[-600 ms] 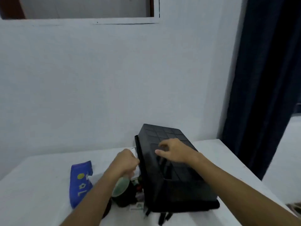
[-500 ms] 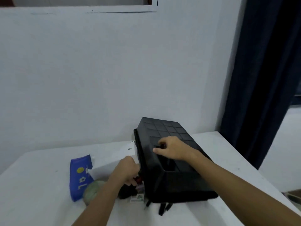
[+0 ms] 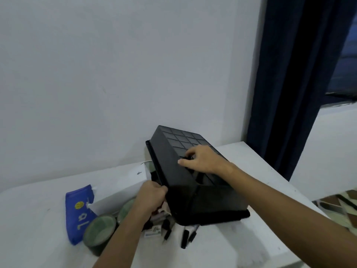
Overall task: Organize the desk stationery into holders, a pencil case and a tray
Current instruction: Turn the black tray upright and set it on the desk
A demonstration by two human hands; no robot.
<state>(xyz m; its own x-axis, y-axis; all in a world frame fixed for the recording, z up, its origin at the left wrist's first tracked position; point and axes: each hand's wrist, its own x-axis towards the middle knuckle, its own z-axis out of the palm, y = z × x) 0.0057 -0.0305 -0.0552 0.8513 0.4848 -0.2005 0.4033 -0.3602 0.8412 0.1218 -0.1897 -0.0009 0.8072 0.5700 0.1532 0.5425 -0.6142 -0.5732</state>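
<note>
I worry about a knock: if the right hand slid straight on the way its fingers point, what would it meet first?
Probably nothing soon: the right hand points left across the upturned black plastic tray. Past its edge lies the white box lower down, though depth is unclear.

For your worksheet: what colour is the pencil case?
Blue with yellow and white marks: pencil case, head view.

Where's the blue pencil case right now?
In the head view, the blue pencil case lies flat on the white table at the lower left, left of the left hand, touching the nearer green holder.
</note>
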